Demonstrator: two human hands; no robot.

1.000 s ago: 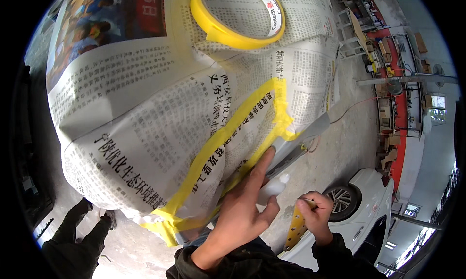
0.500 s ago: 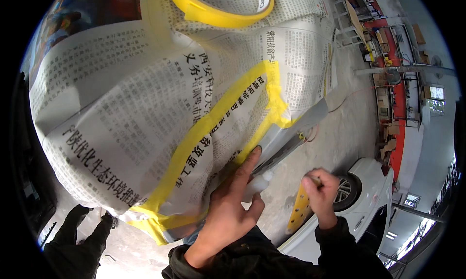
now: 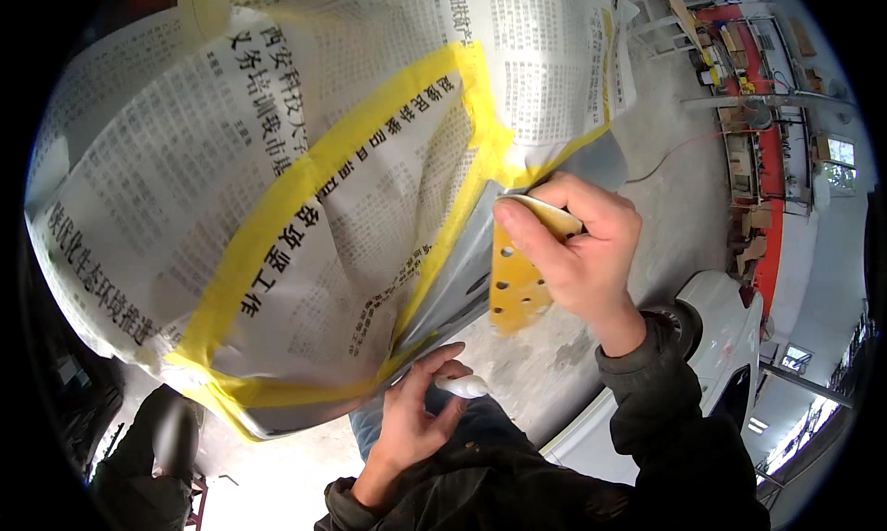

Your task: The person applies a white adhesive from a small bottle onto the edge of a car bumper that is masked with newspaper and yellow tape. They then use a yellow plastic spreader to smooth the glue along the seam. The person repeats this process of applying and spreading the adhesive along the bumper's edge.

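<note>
A grey car body panel (image 3: pixel 459 258) lies under sheets of newspaper (image 3: pixel 176 161), masked along its bare strip with yellow tape (image 3: pixel 300 172). My right hand (image 3: pixel 591 244) grips a folded yellow sheet of perforated sandpaper (image 3: pixel 516 286), thumb on top, at the upper end of the bare strip. Its lower flap hangs over the panel's edge and looks slightly blurred. Below the panel's near edge, my left hand (image 3: pixel 414 420) has bent fingers round a smooth white rounded object (image 3: pixel 465 386). What kind of object that is does not show, as the fingers hide part of it.
Another person (image 3: pixel 139 485) in dark clothes is at the lower left. A white car (image 3: pixel 698 360) stands on the concrete floor to the right. Beyond it, cluttered shelves (image 3: pixel 739 161) line the wall, and a thin hose (image 3: pixel 679 154) crosses the floor.
My right hand has moved up and left with the sandpaper, from beside the panel onto its bare strip. My left index finger has come off the strip. The masked panel sits farther left in view.
</note>
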